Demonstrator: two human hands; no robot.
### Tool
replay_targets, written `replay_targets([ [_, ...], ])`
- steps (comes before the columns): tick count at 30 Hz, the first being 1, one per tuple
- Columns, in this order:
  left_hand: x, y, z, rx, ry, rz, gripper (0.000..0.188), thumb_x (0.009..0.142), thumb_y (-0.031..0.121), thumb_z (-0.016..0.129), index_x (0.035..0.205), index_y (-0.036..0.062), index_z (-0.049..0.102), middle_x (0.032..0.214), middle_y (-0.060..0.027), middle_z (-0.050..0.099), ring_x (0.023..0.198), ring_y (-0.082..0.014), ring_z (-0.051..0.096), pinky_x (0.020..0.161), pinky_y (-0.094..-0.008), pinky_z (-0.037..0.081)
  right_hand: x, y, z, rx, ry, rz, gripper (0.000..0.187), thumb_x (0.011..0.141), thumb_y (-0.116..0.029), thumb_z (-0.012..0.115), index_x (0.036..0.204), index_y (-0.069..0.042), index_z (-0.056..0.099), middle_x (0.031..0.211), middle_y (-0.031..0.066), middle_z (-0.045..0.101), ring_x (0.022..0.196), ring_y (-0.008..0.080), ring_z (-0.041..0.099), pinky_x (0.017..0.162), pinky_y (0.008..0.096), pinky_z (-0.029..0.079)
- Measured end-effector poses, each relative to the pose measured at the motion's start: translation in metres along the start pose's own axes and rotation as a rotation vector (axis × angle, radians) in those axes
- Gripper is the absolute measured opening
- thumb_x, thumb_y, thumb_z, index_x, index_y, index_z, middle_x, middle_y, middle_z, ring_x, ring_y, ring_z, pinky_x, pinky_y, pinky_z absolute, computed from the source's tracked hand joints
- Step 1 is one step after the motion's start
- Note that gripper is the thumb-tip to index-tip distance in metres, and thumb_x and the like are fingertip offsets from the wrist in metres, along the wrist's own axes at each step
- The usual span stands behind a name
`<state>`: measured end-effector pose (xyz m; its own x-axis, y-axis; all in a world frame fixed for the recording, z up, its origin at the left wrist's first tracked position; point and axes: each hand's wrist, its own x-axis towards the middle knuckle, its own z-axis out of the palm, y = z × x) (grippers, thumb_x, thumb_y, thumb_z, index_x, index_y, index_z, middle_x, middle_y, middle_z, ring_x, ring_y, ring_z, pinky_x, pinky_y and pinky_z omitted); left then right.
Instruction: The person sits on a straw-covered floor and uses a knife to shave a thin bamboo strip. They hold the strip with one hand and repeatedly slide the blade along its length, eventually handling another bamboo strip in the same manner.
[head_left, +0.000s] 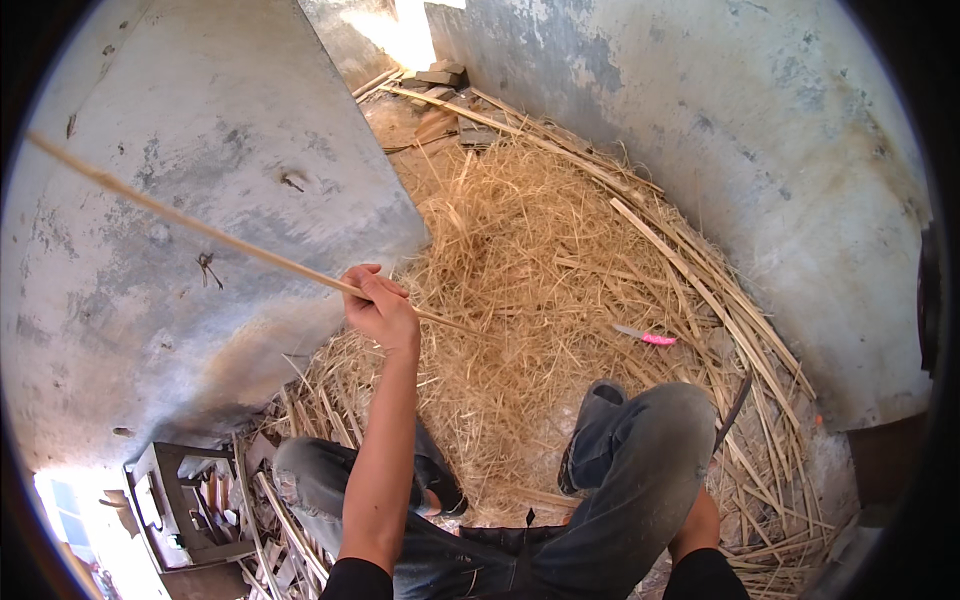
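Observation:
My left hand is closed round a long thin bamboo strip. The strip slants from the upper left, past the hand, down to the right over the shavings. My right forearm passes behind my bent right knee, which hides the hand and its fingers. A dark, curved, narrow blade-like thing sticks out beside that knee; whether the right hand holds it I cannot tell. Beyond my feet lies a small knife with a pink handle, its blade pointing left.
A thick heap of pale shavings covers the floor ahead. Long bamboo strips lie along the right wall. Close on the left stands a grey wall. Bricks are at the far corner, and a dark frame stands lower left.

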<state>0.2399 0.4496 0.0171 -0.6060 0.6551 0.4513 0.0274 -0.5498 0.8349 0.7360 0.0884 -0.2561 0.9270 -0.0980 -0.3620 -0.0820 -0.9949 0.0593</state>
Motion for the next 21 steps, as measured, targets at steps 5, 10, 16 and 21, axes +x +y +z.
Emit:
replay_targets([
  [5,-0.003,-0.022,0.011,0.125,-0.169,0.064,0.027,0.109,0.028,0.049,0.103,0.0015,0.054,0.061,-0.0009,0.054,0.056,-0.0087,0.050,0.052,-0.0245,0.040,0.025,0.041,0.031,0.089,-0.137,0.070,0.064,0.087,-0.043,0.069,0.131,0.000,0.051,0.121,0.0257,0.055,0.103,0.0392,0.058,0.088,0.0516,0.049],
  [10,0.023,0.014,0.015,-0.021,-0.102,0.040,0.036,0.108,0.038,0.046,0.103,0.0032,0.054,0.064,-0.0008,0.052,0.058,-0.0087,0.050,0.052,-0.0229,0.037,0.052,0.061,0.041,0.254,-0.230,0.079,0.058,0.090,-0.046,0.065,0.121,0.001,0.057,0.108,0.0226,0.059,0.089,0.0349,0.062,0.077,0.0498,0.053],
  [16,0.081,0.062,0.016,-0.131,0.018,0.058,0.044,0.108,0.047,0.045,0.094,0.0060,0.052,0.062,0.0026,0.041,0.054,-0.0059,0.039,0.048,-0.0238,0.029,0.083,0.058,-0.008,0.624,-0.229,-0.027,0.056,0.094,-0.051,0.061,0.110,0.002,0.065,0.092,0.0190,0.065,0.072,0.0297,0.068,0.065,0.0476,0.056],
  [21,0.092,0.100,0.021,-0.107,0.056,0.154,0.042,0.108,0.045,0.047,0.091,0.0067,0.050,0.059,0.0051,0.037,0.052,-0.0047,0.034,0.047,-0.0233,0.026,0.088,0.055,-0.138,0.610,-0.194,-0.263,0.047,0.098,-0.042,0.052,0.088,0.003,0.062,0.081,0.0170,0.063,0.049,0.0256,0.057,0.042,0.0374,0.045],
])
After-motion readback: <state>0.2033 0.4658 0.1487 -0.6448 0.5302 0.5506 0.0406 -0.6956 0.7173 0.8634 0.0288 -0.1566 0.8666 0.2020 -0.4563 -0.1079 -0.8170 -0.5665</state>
